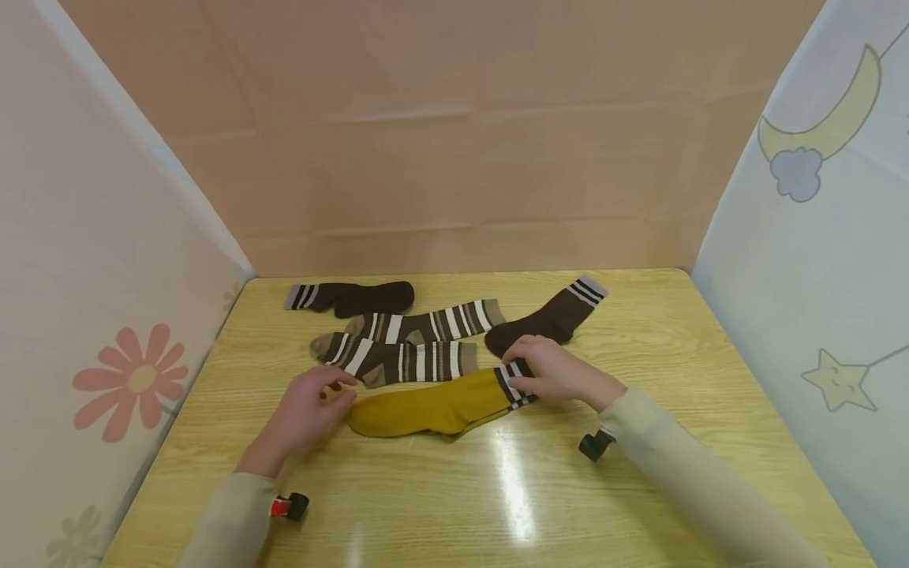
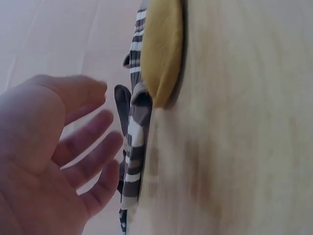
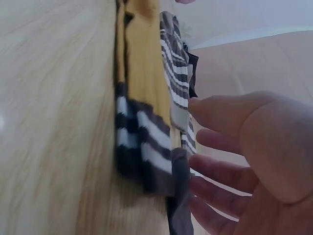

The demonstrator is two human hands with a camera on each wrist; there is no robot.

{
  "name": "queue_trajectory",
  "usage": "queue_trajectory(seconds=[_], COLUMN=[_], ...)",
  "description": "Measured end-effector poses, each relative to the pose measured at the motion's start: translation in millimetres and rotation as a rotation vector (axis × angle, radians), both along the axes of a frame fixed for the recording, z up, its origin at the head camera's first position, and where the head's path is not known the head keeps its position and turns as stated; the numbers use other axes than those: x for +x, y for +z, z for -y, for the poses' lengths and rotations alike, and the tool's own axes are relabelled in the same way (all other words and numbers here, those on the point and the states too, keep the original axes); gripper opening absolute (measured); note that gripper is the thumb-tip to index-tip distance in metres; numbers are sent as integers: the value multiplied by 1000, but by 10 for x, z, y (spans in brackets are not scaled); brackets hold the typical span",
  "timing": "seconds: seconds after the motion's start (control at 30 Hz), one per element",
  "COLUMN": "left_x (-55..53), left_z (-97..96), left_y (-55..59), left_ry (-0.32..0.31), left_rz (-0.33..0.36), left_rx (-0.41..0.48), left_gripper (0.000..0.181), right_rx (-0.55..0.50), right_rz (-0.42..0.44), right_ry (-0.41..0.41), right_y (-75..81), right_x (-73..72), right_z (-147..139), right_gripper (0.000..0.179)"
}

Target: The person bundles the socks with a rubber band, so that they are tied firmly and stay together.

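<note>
A pair of mustard-yellow socks (image 1: 433, 406) lies one on top of the other across the middle of the table, toes to the left. Their dark cuffs with white stripes (image 3: 154, 147) lie slightly offset in the right wrist view. My left hand (image 1: 312, 406) is beside the toe end, its fingers loosely bent with nothing between them; the left wrist view shows a gap between this hand (image 2: 63, 147) and the yellow toe (image 2: 164, 54). Over the cuff end hovers my right hand (image 1: 557, 371). Its fingers (image 3: 217, 169) are spread and hold nothing.
Just behind lie two brown-and-white striped socks, a nearer one (image 1: 426, 361) and a farther one (image 1: 454, 321). Dark brown socks with striped cuffs lie at the back left (image 1: 369, 299) and back right (image 1: 550, 319). Fabric walls stand on three sides of the wooden table (image 1: 426, 505).
</note>
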State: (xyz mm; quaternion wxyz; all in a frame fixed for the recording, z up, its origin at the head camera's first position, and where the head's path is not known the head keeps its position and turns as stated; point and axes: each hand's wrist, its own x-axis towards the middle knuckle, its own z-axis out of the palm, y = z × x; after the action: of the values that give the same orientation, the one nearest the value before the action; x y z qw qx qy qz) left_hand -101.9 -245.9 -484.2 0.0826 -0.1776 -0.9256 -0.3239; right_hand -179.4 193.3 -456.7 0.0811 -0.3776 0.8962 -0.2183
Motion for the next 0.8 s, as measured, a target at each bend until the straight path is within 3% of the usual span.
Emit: queue_trajectory(seconds=[0.27, 0.47, 0.8], left_x=[-251, -393, -577], left_z=[163, 268, 324], left_y=[16, 7, -28], left_ry=[162, 177, 228], left_rz=[1, 98, 248], left_rx=[-2, -39, -53], left_gripper=[31, 57, 73], right_rx=[-17, -27, -16], right_rz=[44, 105, 177], right_ry=[0, 10, -69], right_y=[42, 28, -48], right_x=[-100, -184, -293], right_z=[186, 374, 570], right_gripper=[43, 50, 65])
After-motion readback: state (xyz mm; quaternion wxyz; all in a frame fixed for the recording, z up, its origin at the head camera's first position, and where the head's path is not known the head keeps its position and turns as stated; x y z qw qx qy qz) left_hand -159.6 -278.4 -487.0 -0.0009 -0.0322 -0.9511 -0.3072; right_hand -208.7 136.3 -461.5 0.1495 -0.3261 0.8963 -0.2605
